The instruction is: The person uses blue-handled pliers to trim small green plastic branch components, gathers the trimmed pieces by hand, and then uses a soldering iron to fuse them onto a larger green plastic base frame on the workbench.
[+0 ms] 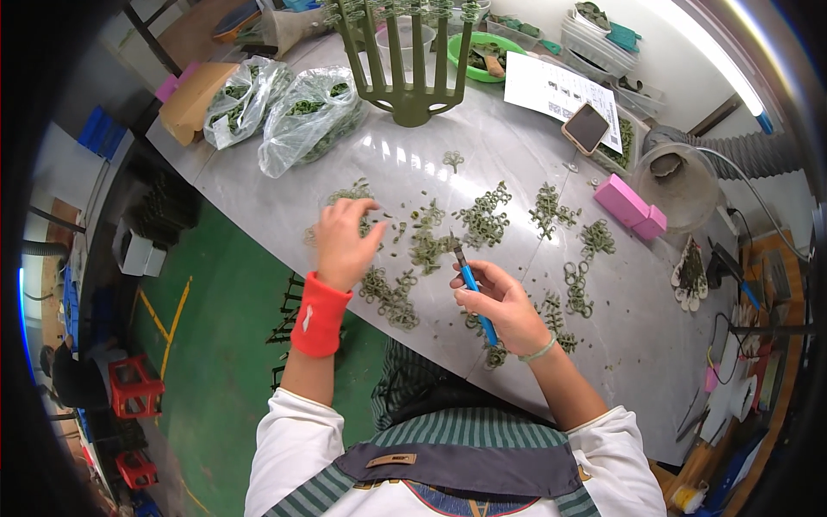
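My right hand (501, 306) is closed around a slim craft knife (469, 280) with a blue handle and a dark, narrow tip. The tip points away from me, beside a heap of small green ring-shaped parts (426, 246). Over another cluster of green parts (353, 191), my left hand (345, 239) is open, thumb and forefinger apart and nothing visible between them. Its other fingers are partly hidden and slightly blurred. More linked green rings (392, 297) lie between my hands and the table edge, and another cluster (485, 214) sits beyond the knife.
A green pronged rack (409, 95) stands at the far side of the grey table (603, 379). Two clear bags (312, 121) of green parts lie left of it. A green basin (482, 56), a phone (586, 129) on paper and a pink block (629, 207) are to the right.
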A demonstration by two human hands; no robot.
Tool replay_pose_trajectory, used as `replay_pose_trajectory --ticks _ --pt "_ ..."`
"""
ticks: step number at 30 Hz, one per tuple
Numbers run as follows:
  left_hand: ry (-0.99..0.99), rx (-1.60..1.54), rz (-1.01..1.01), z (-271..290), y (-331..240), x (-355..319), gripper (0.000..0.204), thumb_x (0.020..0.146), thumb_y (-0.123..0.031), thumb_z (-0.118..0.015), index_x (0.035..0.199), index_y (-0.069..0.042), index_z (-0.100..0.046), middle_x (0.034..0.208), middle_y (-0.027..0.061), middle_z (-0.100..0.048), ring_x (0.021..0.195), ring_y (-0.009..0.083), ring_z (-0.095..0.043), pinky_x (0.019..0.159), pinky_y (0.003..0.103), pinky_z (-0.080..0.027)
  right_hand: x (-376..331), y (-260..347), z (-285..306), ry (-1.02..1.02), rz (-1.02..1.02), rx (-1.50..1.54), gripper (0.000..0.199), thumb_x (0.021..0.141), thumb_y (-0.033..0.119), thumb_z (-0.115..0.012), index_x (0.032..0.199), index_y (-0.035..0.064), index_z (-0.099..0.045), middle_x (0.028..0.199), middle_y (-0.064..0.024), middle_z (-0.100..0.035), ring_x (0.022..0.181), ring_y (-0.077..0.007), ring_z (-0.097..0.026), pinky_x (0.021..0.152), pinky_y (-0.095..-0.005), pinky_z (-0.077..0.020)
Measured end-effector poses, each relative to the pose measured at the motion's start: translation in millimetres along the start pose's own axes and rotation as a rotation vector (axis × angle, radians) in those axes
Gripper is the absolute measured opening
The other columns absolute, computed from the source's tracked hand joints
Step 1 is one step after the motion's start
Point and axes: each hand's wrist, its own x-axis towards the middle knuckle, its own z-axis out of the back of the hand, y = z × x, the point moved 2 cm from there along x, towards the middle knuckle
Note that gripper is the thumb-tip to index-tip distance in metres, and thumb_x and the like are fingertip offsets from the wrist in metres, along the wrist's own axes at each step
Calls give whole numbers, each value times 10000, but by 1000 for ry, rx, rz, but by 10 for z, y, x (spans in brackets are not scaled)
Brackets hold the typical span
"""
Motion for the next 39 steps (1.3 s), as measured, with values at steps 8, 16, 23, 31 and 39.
replay_pose_trajectory --ticks 8,16,23,31,39 --pt "133 68 97 -724 -387 268 275 781 -311 -784 937 -107 -685 995 58 -641 1051 255 -530 905 423 -368 -58 21 15 -13 19 -2 457 903 126 -689 1314 6 -528 1099 -38 -620 918 -94 -572 798 -251 -467" --pt "202 -607 127 -741 -288 242 152 831 -160 -747 914 -63 -664 903 38 -659 888 196 -627 777 348 -468 -115 71 98 -32 28 24 452 907 107 -676 1312 -13 -517 1113 -58 -616 931 -104 -576 815 -268 -472" --pt "444 -1502 511 -147 -691 -413 138 935 -69 -639 1058 -22 -598 983 46 -657 922 158 -672 878 327 -562 -342 53 129 2 6 -73 544 885 142 -730 1332 -33 -474 1157 -86 -608 1077 -139 -578 930 -304 -475" --pt "524 -1412 515 65 -760 -611 128 936 -71 -643 1055 -39 -612 1036 65 -666 943 132 -659 843 284 -563 -535 32 109 93 -65 -190 586 873 160 -753 1348 -26 -466 1196 -105 -602 1089 -144 -570 969 -299 -460" --pt "580 -1380 458 112 -755 -641 139 932 -68 -650 1063 -34 -620 1012 37 -663 897 109 -639 811 263 -537 -554 -9 113 136 -66 -172 585 872 155 -760 1345 -28 -469 1182 -95 -610 1062 -124 -567 958 -283 -458"
